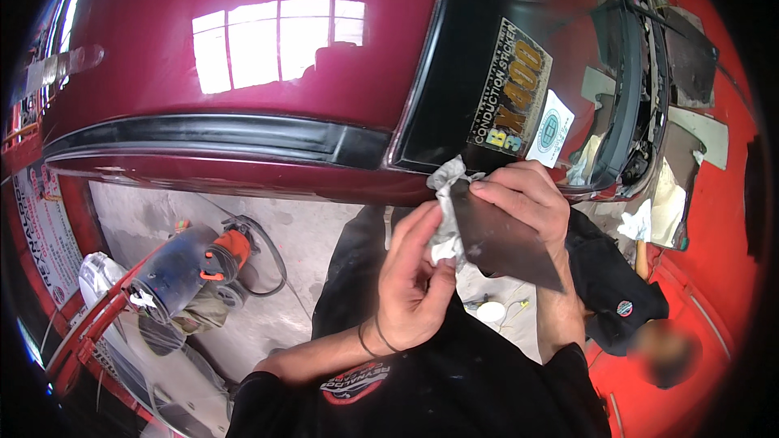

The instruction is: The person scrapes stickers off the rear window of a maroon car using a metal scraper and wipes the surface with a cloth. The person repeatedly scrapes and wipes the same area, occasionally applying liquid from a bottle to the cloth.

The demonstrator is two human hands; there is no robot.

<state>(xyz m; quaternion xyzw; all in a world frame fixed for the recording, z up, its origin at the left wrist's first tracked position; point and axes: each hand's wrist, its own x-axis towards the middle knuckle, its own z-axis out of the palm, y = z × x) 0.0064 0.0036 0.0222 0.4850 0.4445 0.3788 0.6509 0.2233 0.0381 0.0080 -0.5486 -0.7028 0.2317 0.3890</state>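
Observation:
My left hand (412, 288) is closed on a crumpled white tissue or rag (448, 215), pinched between thumb and fingers. The rag lies against the edge of a thin, flat, dark grey-brown sheet (507, 239), whose exact kind I cannot make out. My right hand (526, 201) grips that sheet along its far side, thumb on top and the other fingers partly hidden. Both hands are held in front of my chest, just short of the maroon car's roof (243, 134) and its dark windshield (454, 97).
At the left, an orange-and-black power tool (231, 253) with a hose lies beside a blue-grey cylinder (173, 272). Another person in a black shirt (613, 284) is low at the right, close to the car. Stickers (513, 85) are on the windshield. Masking paper (667, 203) lies at the far right.

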